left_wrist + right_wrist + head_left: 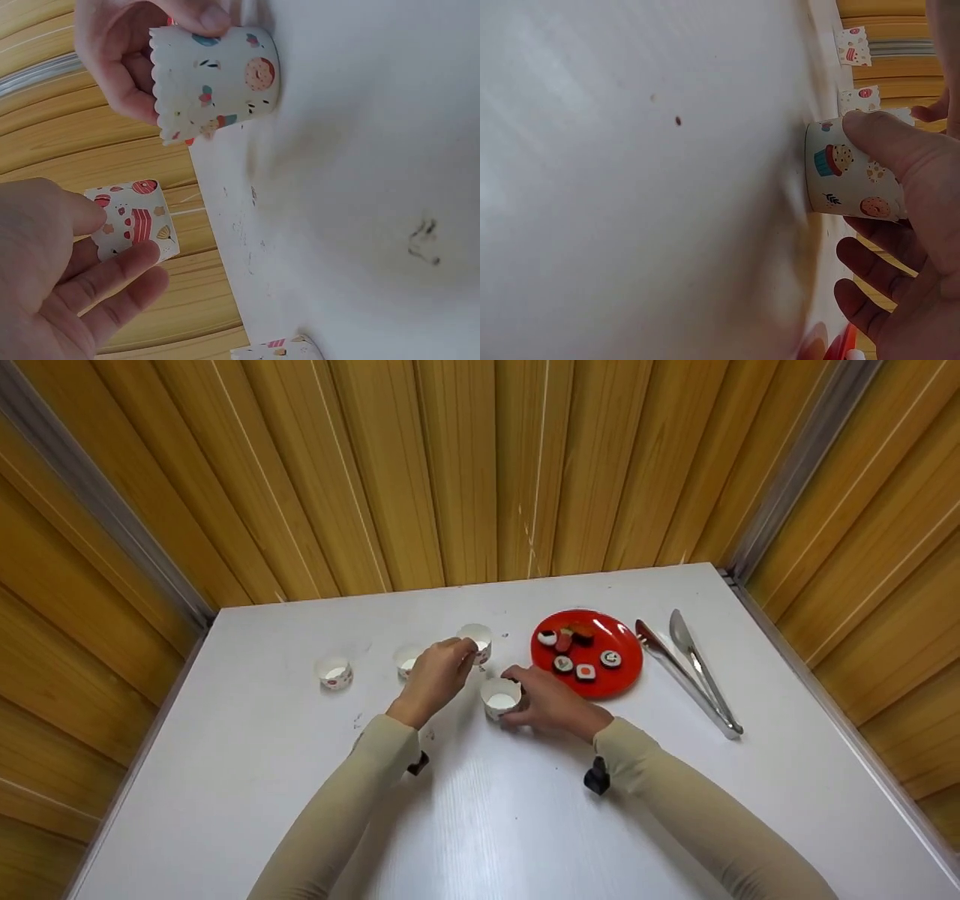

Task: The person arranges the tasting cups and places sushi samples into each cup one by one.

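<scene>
Gripping the near paper cup (501, 699) with thumb and fingers curled round it, the right hand (551, 701) sits beside a red plate (624, 676) bearing sushi pieces (586, 672); the left hand (439, 675) pinches the raised far cup (139, 219), partly hiding the middle cup (406, 663); the leftmost cup (335, 675) stands apart; tongs (701, 668) lie right of the plate.

Long beige sleeves (337, 804), lightly creased; a black device (597, 777) (small, blocky) at each wrist.

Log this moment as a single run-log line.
left hand: holds far paper cup above table; right hand: grips near paper cup; two other cups: on table; red plate: holds sushi pieces; tongs: right of plate
</scene>
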Demonstrator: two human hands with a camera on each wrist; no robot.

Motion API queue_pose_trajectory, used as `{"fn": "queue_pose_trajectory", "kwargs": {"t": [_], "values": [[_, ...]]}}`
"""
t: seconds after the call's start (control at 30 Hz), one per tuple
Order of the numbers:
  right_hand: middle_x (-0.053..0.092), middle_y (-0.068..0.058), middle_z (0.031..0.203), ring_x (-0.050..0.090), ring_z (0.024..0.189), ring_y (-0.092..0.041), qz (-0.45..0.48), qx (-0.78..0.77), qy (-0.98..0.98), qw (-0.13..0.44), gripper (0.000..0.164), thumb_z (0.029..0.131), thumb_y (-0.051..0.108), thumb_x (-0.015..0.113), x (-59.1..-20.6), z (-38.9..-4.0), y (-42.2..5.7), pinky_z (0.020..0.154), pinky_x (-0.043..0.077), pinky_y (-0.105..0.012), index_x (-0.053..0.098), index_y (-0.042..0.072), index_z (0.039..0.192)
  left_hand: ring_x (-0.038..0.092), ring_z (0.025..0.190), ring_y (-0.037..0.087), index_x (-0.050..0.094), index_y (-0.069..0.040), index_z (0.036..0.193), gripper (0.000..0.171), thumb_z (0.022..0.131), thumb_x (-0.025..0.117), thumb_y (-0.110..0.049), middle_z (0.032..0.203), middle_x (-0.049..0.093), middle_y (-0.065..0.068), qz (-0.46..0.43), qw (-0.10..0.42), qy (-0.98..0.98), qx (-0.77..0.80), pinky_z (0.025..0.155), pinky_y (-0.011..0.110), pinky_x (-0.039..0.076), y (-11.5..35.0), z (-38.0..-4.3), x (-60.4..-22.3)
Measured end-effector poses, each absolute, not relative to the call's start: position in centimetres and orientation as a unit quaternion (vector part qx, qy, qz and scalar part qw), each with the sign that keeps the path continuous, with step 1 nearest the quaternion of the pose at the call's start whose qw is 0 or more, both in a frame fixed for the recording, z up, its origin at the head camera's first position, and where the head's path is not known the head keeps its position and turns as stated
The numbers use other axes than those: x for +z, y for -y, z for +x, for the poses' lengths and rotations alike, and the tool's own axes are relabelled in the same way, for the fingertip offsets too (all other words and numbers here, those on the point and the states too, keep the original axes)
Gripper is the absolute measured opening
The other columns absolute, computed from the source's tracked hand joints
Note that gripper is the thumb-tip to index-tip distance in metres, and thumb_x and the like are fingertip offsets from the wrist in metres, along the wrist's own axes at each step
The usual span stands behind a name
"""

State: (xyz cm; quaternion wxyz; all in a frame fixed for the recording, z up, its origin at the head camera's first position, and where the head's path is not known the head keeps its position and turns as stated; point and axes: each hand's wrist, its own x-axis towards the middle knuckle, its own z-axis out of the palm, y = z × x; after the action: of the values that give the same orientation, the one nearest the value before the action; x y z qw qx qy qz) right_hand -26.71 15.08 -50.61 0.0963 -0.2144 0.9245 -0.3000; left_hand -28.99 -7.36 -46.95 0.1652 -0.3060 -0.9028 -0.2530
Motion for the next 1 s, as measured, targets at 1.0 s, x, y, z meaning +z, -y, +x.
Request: {"fn": "queue_pose_trajectory", "kwargs": {"t": [1.0], "values": [[0.064, -0.003, 0.122, 0.058, 0.106, -0.018, -0.219, -0.301, -0.924, 0.09, 0.067, 0.084, 0.031, 0.087, -50.8, -26.4, -15.2, 0.096, 0.049, -0.037, 0.055, 0.009, 0.139, 0.072, 0.089, 0.029, 0.075, -0.002, 0.108, 0.014, 0.099, 0.065, 0.0, 0.099, 0.074, 0.014, -0.252, 0.091, 0.942, -0.201, 0.075, 0.041, 0.059, 6.9, -31.9, -49.8]]}}
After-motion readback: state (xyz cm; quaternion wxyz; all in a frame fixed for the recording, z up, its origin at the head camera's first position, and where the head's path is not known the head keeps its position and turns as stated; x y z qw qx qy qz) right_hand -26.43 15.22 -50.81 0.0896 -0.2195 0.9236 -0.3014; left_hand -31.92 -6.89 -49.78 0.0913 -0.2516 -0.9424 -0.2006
